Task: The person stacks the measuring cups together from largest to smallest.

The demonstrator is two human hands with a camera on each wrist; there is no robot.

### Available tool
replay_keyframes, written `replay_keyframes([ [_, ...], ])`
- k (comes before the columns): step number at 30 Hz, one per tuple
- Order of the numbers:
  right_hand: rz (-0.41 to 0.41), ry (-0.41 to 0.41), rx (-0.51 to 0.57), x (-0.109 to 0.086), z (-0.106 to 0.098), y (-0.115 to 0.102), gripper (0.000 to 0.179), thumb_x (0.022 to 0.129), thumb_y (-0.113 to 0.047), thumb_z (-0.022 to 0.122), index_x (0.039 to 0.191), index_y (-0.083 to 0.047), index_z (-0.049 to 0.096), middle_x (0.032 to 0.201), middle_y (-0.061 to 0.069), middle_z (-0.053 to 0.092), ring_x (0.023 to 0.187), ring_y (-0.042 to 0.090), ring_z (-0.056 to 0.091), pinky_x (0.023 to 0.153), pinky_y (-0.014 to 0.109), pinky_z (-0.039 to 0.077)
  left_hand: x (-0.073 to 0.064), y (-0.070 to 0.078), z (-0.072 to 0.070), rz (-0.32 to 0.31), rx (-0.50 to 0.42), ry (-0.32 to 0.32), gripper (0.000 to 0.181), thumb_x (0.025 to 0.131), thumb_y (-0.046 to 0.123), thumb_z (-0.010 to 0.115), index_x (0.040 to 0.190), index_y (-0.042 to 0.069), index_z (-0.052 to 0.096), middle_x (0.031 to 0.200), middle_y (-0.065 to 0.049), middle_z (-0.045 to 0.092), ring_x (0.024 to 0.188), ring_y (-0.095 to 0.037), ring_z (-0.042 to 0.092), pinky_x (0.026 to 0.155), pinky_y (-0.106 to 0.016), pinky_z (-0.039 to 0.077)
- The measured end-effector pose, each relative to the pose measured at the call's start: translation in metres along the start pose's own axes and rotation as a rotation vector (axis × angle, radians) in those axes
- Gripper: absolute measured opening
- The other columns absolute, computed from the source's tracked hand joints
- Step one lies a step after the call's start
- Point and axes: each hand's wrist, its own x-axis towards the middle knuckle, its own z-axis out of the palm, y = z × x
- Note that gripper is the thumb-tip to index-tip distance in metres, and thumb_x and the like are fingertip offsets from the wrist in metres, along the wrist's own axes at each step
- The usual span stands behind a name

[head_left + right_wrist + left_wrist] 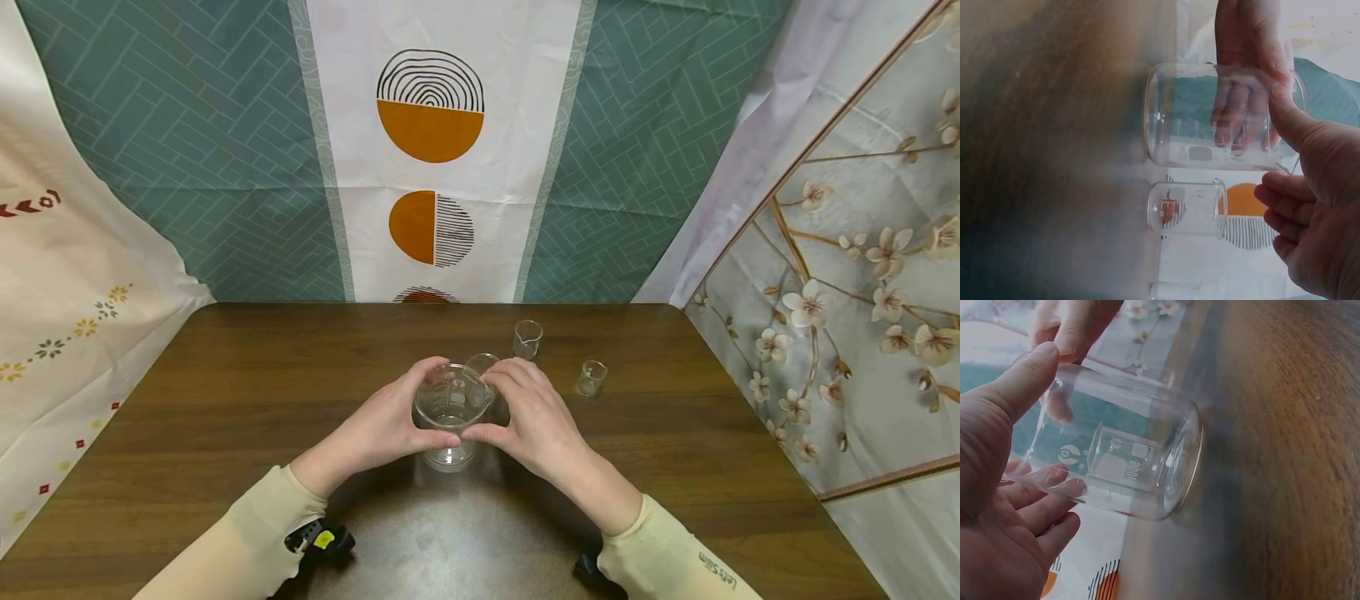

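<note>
Both hands hold a large clear glass beaker (pixel 450 404) near its rim, around the middle of the table. My left hand (pixel 386 425) grips its left side, thumb along the near side and fingers around the far side. On the opposite side my right hand (pixel 532 421) grips it, its thumb tip close to the left thumb. White printed markings show on the beaker's wall (pixel 1129 456) in the left wrist view. The beaker is upright, its base at the tabletop. Just behind it, partly hidden by the right fingers, stands a smaller beaker (pixel 1188 209).
Two more small glass beakers stand to the right: one farther back (pixel 528 340), the other (pixel 592 379) nearer and further right. The brown wooden table (pixel 247 375) ends at a patterned cloth backdrop (pixel 225 150). A floral panel (pixel 847 333) borders the right side.
</note>
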Motion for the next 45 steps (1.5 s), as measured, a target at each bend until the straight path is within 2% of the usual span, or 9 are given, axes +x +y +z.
replay_keyframes([
  [7,0.002,-0.001,0.001,0.0,0.0,-0.001,0.074,0.075,-0.049,0.101,0.127,-0.005,0.073,0.129,0.005,0.069,0.134,0.027,0.057,0.119,0.043,0.043,0.0,0.0,0.0,0.0,0.031,0.009,0.099,0.083,0.041,0.1,0.16,0.015,0.044,0.144,-0.005,0.067,0.125,-0.027,0.068,0.104,-0.056,0.055],
  [14,-0.032,-0.023,0.001,0.001,-0.004,0.003,0.073,0.074,-0.043,0.104,0.128,-0.004,0.074,0.13,0.004,0.07,0.133,0.027,0.058,0.118,0.044,0.044,-0.001,-0.001,0.003,-0.005,0.05,0.019,0.097,0.082,0.039,0.1,0.159,0.017,0.044,0.141,-0.006,0.067,0.123,-0.027,0.069,0.101,-0.056,0.056],
  [22,-0.024,-0.145,-0.02,0.0,-0.017,0.014,0.082,0.073,-0.037,0.105,0.141,-0.005,0.07,0.141,0.01,0.066,0.142,0.034,0.055,0.126,0.049,0.036,-0.002,0.002,0.004,-0.016,0.039,-0.008,0.097,0.083,0.043,0.099,0.159,0.018,0.044,0.142,-0.006,0.068,0.127,-0.027,0.068,0.103,-0.056,0.055],
  [25,-0.005,-0.173,-0.044,0.001,-0.021,0.019,0.085,0.076,-0.035,0.105,0.145,-0.005,0.067,0.145,0.011,0.065,0.143,0.034,0.054,0.124,0.051,0.039,-0.003,0.002,0.004,-0.01,0.046,-0.008,0.097,0.083,0.044,0.099,0.159,0.018,0.044,0.142,-0.006,0.067,0.128,-0.027,0.067,0.104,-0.056,0.055],
  [28,-0.002,-0.161,-0.053,0.005,-0.023,0.024,0.083,0.079,-0.034,0.103,0.147,-0.004,0.066,0.145,0.011,0.065,0.142,0.033,0.055,0.121,0.051,0.043,-0.002,0.002,0.004,-0.011,0.043,-0.009,0.098,0.082,0.043,0.1,0.159,0.019,0.044,0.142,-0.005,0.067,0.128,-0.026,0.067,0.105,-0.055,0.055],
  [32,0.019,-0.145,-0.045,0.012,-0.022,0.031,0.077,0.086,-0.032,0.098,0.149,-0.003,0.064,0.147,0.011,0.064,0.144,0.034,0.054,0.122,0.052,0.041,-0.002,0.002,0.004,-0.007,0.036,-0.005,0.097,0.082,0.041,0.1,0.158,0.019,0.044,0.142,-0.004,0.067,0.128,-0.025,0.067,0.105,-0.054,0.054],
  [37,0.081,-0.169,-0.036,0.02,-0.018,0.038,0.074,0.094,-0.031,0.092,0.155,-0.005,0.059,0.153,0.012,0.061,0.149,0.034,0.05,0.122,0.053,0.041,-0.002,0.003,0.005,-0.004,0.031,-0.001,0.095,0.082,0.04,0.1,0.156,0.018,0.045,0.142,-0.003,0.067,0.13,-0.025,0.066,0.106,-0.054,0.054],
  [45,0.11,-0.194,-0.008,0.031,-0.008,0.046,0.073,0.096,-0.029,0.09,0.156,-0.004,0.059,0.155,0.014,0.06,0.149,0.035,0.051,0.121,0.056,0.042,-0.003,0.005,0.006,-0.018,0.036,0.0,0.096,0.082,0.041,0.1,0.157,0.018,0.044,0.141,-0.002,0.068,0.126,-0.025,0.068,0.105,-0.053,0.055],
])
